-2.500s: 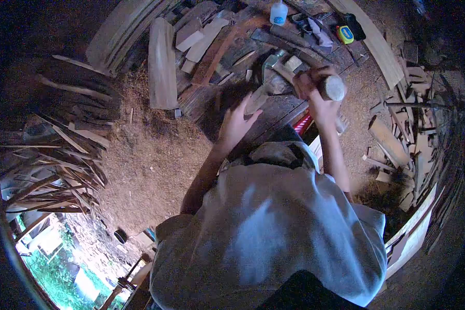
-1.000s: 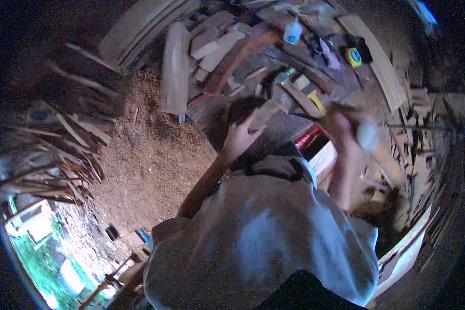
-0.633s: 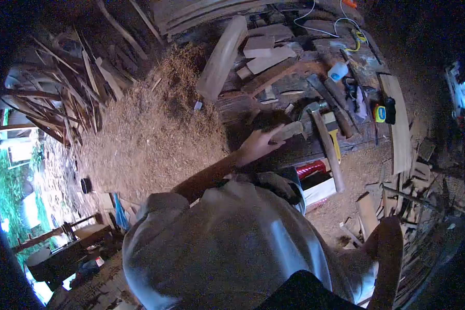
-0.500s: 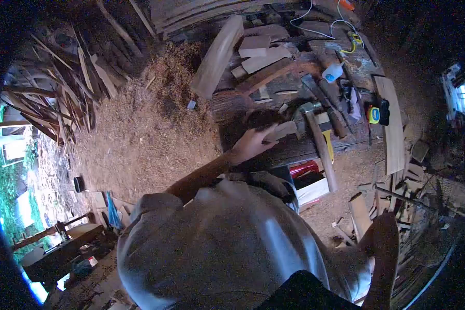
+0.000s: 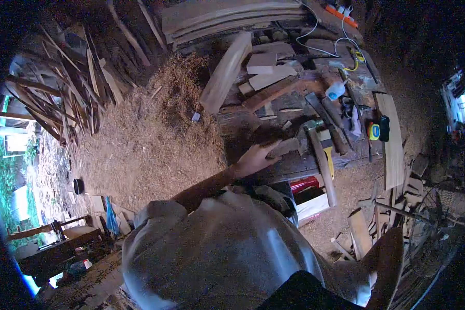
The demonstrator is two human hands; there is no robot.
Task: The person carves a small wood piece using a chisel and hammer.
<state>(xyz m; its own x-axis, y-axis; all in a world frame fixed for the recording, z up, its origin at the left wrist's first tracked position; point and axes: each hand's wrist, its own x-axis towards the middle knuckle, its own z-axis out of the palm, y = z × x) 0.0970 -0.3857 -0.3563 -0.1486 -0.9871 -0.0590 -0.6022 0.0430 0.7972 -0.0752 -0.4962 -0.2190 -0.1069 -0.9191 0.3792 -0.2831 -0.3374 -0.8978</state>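
Observation:
My left hand (image 5: 257, 158) reaches across the bench edge, its fingers closed around the near end of a small wood block (image 5: 287, 147). A dark patch just above the fingers is too dim to make out. To the right of the block lie a hammer (image 5: 321, 160) and a yellow-handled tool (image 5: 327, 150), side by side, with the hammer handle jutting past the bench edge. My right arm is bent at the lower right, and its hand is out of sight behind dark clothing or a strap.
Wood pieces (image 5: 261, 63), a bottle with blue contents (image 5: 336, 90) and a tape measure (image 5: 373, 131) lie on the workbench (image 5: 237, 121). A long board (image 5: 391, 139) runs along its right end. Shavings (image 5: 150, 150) are heaped at left, and offcuts (image 5: 360, 232) litter the lower right.
The whole view has shifted, so the bench sits lower in the picture. My left hand stays at the same wood block, and the tools lie as before.

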